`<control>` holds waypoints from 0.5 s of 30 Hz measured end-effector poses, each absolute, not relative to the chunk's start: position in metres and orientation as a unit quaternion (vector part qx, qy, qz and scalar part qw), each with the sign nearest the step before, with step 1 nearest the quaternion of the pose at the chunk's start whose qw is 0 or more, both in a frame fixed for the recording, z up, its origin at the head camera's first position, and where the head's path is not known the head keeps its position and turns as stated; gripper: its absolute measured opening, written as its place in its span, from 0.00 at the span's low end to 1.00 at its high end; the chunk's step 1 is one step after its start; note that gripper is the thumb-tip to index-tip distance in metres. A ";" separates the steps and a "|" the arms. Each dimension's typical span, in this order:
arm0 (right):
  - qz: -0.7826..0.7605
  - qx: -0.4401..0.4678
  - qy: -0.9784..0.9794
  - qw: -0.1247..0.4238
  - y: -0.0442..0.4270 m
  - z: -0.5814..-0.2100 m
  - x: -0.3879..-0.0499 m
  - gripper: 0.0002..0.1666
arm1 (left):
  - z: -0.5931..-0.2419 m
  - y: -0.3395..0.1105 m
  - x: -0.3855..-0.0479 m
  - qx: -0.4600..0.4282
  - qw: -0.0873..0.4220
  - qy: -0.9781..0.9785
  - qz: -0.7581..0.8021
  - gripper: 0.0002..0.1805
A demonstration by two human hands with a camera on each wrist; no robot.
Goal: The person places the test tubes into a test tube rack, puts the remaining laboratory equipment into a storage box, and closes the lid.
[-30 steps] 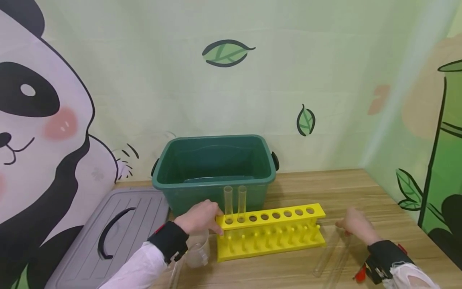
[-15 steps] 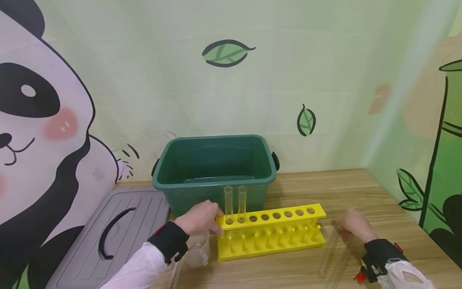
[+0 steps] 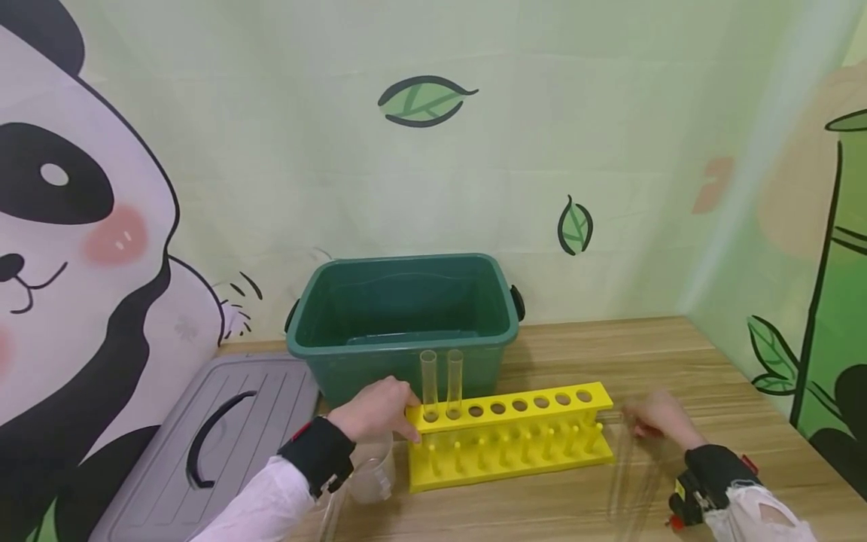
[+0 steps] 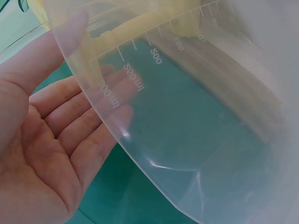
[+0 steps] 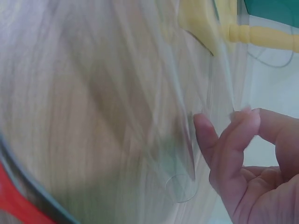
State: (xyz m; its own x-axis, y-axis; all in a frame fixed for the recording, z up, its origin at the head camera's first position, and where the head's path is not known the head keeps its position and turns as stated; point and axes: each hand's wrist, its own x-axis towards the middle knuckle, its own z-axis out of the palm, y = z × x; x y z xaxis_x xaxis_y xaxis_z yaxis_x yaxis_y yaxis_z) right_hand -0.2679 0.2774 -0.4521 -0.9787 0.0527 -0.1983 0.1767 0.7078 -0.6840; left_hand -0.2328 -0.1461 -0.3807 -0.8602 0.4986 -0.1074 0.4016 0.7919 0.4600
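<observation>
The left hand point(image 3: 375, 410) pinches the left end of the rack point(image 3: 511, 470), fingers and thumb nearly closed; the rack stands on the counter point(image 3: 542, 516), two tubes point(image 3: 430, 384) upright in it. The right hand's point(image 3: 660, 418) fingers curl loosely by a blurred tube point(image 5: 181, 189); I can't tell if they grip anything.

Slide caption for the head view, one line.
Left hand grips one end of a yellow rack bearing two test tubes; right hand near the other; green bin behind.

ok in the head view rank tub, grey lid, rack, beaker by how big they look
1. Tub and lid, unsure which: the lid is nearer and partly hidden
2. Rack
3. Beaker
</observation>
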 end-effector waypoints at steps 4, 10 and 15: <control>-0.382 0.022 0.922 0.064 0.280 -0.449 -0.267 0.23 | -0.380 -0.146 -0.232 0.237 0.114 0.939 0.221 0.18; -0.427 0.033 0.903 0.046 0.281 -0.441 -0.266 0.20 | -0.379 -0.146 -0.231 0.241 0.110 0.939 0.220 0.19; -0.422 0.047 0.905 0.033 0.285 -0.432 -0.267 0.20 | -0.379 -0.146 -0.231 0.243 0.108 0.940 0.214 0.19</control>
State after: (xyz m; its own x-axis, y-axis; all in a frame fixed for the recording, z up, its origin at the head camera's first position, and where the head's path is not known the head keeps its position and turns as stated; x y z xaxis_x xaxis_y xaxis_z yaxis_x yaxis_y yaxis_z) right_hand -0.2671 0.2853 -0.4316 -0.9934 0.0575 -0.0996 0.1133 0.6389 -0.7609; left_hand -0.2313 -0.1457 -0.3791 -0.8581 0.5039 -0.0990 0.4112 0.7896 0.4555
